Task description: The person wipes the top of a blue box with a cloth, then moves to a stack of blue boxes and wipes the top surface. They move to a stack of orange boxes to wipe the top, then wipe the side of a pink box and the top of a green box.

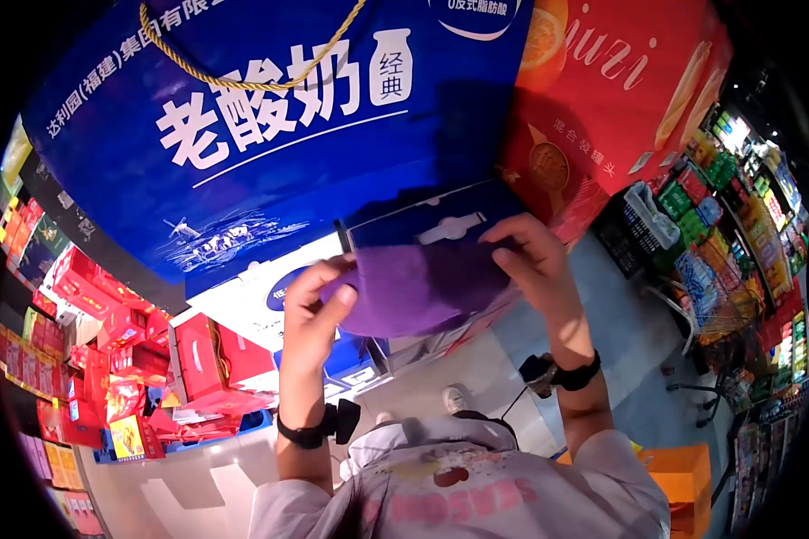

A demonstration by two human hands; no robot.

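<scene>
A purple cloth [422, 287] is stretched between my two hands in the middle of the view. My left hand [316, 310] pinches its left end between thumb and fingers. At its upper right corner, my right hand [532, 265] grips the cloth, thumb below and fingers above. Right behind the cloth stand blue and white boxes [234, 301]. A large blue bag [243, 193] with a gold rope handle [207, 79] rises above them. Each wrist wears a black band.
A red bag [593, 108] stands at the upper right. Red boxes [216, 359] are stacked at the left. A shopping cart [674, 305] and stocked shelves [768, 225] line the right. An orange box [683, 476] is at the lower right.
</scene>
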